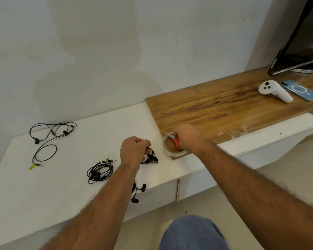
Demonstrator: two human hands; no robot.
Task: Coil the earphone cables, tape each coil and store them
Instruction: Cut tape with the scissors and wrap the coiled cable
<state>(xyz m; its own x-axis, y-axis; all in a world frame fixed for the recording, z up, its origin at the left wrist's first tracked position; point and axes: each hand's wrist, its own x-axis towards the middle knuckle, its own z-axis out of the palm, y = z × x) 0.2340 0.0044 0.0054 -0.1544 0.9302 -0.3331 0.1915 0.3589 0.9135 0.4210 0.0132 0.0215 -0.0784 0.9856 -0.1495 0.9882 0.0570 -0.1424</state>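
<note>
One coiled earphone cable (150, 157) is pinched at the centre of the frame by the curled fingers of the left hand (134, 150), low over the white counter (65, 192). Just right of it, small orange scissors (175, 140) are gripped by the right hand (188, 137) above a roll of clear tape (172, 147). A second coil (99, 171) lies at lower left, a loose cable (51, 138) at far left, and more earbuds (138, 193) hang at the counter's front edge.
</note>
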